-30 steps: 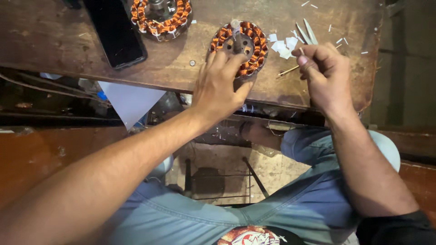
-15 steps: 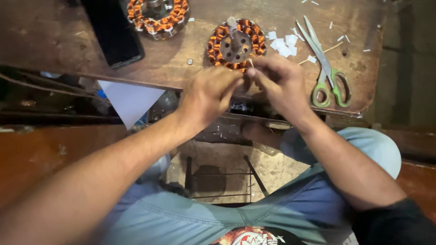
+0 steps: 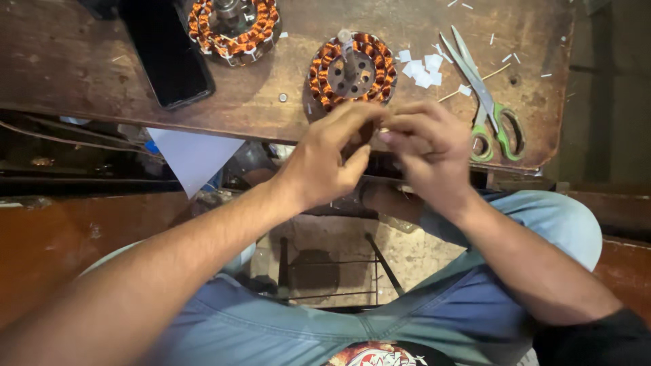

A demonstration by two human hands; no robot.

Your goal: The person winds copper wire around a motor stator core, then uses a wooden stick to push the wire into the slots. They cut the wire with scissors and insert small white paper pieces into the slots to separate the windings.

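My left hand (image 3: 332, 159) and my right hand (image 3: 430, 152) meet fingertip to fingertip at the front edge of the wooden table (image 3: 271, 112). Between the fingertips sits a small pale piece (image 3: 384, 129), too small to identify. Just beyond the hands lies a round motor stator (image 3: 351, 70) wound with copper coils, a short shaft standing in its middle. A second copper-wound stator (image 3: 232, 22) rests farther back to the left.
Green-handled scissors (image 3: 487, 105) lie to the right of my hands. Small white paper pieces (image 3: 422, 68) are scattered beside the near stator. A black phone (image 3: 166, 54) lies at the left, a white paper sheet (image 3: 193, 154) hangs below the table edge.
My right hand left the spot by the scissors and came left to meet my left hand. My left hand drew back off the near stator toward the table's front edge.
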